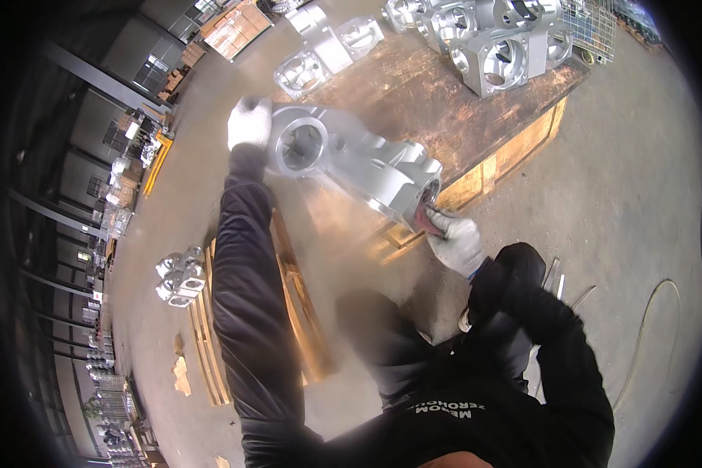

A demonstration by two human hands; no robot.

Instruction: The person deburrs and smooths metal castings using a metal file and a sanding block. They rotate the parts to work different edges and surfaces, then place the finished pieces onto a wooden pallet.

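Note:
A large silver metal casting [359, 160] with round openings at both ends lies aslant over the near left part of the worktable. My left hand [249, 123], in a white glove, is closed on the casting's far left end, beside its big round bore. At the opposite end my right hand [456, 243], also gloved, pinches a dark red pad [427, 220]. The pad is pressed at the rim of the end opening; part of it is hidden by my fingers and the casting. I cannot tell whether it is cloth or abrasive.
Several similar castings [495, 58] stand at the back of the worn wooden worktable [413, 86], with another casting [324, 51] at its far left. A wire cage [593, 31] is behind. Wooden pallets [292, 288] and small castings [181, 277] are at left. A thin hose [639, 335] lies on the floor at right.

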